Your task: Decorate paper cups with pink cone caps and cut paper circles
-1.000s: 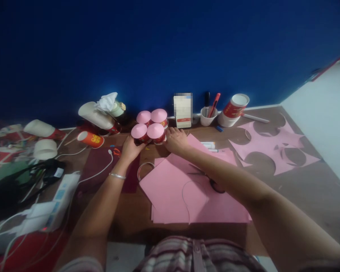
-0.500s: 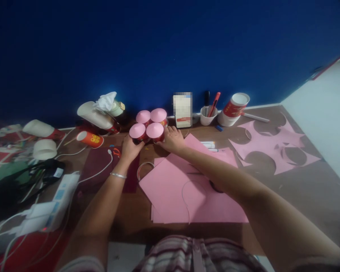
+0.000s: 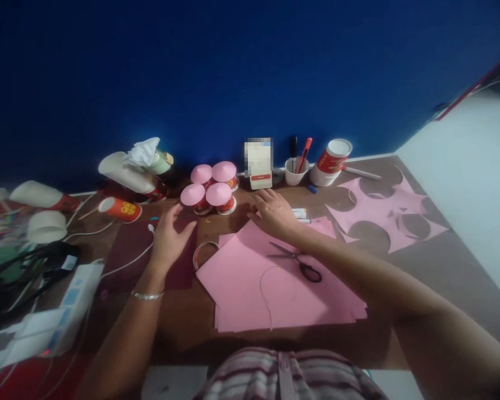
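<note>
Four red cups with pink paper cones on top stand in a tight two-by-two cluster near the wall. My left hand is just left of and nearer than the cluster, thumb and fingers apart, holding nothing. To the right of the cups, my right hand hovers over the far edge of the pink paper sheets, fingers bent a little and apart, with nothing in it. Black-handled scissors lie on the sheets beside my right forearm. A roll of tape touches the sheets' left side.
Behind my right hand stand a phone and a pen cup. Cut pink scraps lie right. An orange cup, white paper cups, cables and a power strip fill the left.
Both hands have let go of the cups and drawn apart, the left toward me and leftward, the right to the right. The scissors show more fully now. The view has shifted slightly.
</note>
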A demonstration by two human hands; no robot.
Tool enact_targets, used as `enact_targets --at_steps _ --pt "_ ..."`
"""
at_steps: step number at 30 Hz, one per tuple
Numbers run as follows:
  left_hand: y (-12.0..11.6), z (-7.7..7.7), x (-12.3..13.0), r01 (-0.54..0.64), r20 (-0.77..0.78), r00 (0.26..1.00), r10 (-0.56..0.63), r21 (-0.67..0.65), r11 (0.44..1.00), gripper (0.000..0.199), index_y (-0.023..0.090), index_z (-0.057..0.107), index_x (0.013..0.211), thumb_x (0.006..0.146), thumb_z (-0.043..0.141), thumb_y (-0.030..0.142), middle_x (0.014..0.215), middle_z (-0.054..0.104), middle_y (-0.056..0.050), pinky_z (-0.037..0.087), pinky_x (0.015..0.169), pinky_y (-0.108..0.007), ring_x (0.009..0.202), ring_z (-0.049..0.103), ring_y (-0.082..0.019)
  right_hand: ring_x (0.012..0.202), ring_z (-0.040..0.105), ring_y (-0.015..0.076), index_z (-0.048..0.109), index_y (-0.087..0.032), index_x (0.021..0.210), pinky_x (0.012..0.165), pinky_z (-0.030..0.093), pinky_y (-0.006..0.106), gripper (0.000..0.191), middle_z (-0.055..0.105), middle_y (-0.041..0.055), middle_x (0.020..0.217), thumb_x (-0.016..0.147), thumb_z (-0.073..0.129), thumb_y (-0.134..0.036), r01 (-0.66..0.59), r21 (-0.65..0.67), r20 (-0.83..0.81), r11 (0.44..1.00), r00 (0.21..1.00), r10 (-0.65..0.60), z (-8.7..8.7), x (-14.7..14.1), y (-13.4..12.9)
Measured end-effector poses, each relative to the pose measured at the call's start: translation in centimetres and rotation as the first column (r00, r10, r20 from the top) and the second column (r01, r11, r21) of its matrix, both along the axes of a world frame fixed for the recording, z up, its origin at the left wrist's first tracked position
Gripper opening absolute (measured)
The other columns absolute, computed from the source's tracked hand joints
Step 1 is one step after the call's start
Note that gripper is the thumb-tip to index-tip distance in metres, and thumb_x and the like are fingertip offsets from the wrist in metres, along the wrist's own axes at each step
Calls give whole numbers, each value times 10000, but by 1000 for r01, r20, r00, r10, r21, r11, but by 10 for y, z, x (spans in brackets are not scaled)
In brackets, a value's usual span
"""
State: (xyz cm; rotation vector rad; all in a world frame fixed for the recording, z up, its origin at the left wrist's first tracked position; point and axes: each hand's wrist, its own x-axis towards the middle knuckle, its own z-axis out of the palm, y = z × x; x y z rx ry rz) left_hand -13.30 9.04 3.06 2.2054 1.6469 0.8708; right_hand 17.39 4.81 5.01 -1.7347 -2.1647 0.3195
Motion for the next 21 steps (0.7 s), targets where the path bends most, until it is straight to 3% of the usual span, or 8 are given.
enact_targets --at_steps 2,6,9,12,14,17,21 --pt "-21 14 6 35 4 999 -35 60 998 463 232 575 1334 907 673 384 1299 676 -123 546 1068 -501 1186 668 -293 1167 567 292 672 -141 1201 981 464 401 270 673 148 1247 968 580 -242 3 -1 42 1000 999 -3 1 18 -15" --pt "-54 44 37 222 -45 975 -218 82 972 242 291 675 1158 928 657 363 1153 744 -49 579 1028 -469 1062 715 -258 1132 615 274 688 -166 1221 896 501 355 282 694 131 1239 975 571 -241 99 -7 60 995 993 -98 -7 50 -32" --pt "-60 52 69 366 15 931 -366 -8 931 178 282 705 1090 936 638 342 1058 764 -38 615 965 -429 1002 732 -240 1045 665 268 707 -160 1192 844 512 354 292 709 131 1216 1000 500 -236 217 2 41 976 975 -217 -15 72 -32" --pt "-50 42 102 425 142 903 -405 -163 890 257 251 695 1144 914 660 360 1113 755 -61 641 925 -418 963 744 -229 986 692 281 700 -132 1218 828 523 380 345 715 156 1192 1007 442 -220 295 11 30 955 955 -296 -20 88 -23" --pt "-36 28 124 427 258 893 -368 -228 875 398 216 636 1270 902 664 365 1252 720 -109 619 990 -461 1101 724 -264 991 704 289 667 -120 1293 840 532 390 380 718 166 1202 998 446 -214 326 8 15 945 945 -326 -23 93 -14" --pt "-12 8 154 437 439 854 -281 -309 845 653 180 449 1479 887 670 342 1568 487 -190 465 1173 -544 1443 502 -337 1121 688 294 589 -109 1403 909 538 393 443 694 180 1308 990 472 -215 323 0 -13 946 946 -323 -28 91 0" --pt "13 -11 180 376 531 841 -105 -434 819 711 149 361 1538 902 637 303 1664 335 -205 362 1243 -559 1549 315 -369 1249 639 276 560 -95 1424 1015 511 378 472 654 176 1407 961 517 -171 287 -14 -30 958 957 -287 -35 75 19"
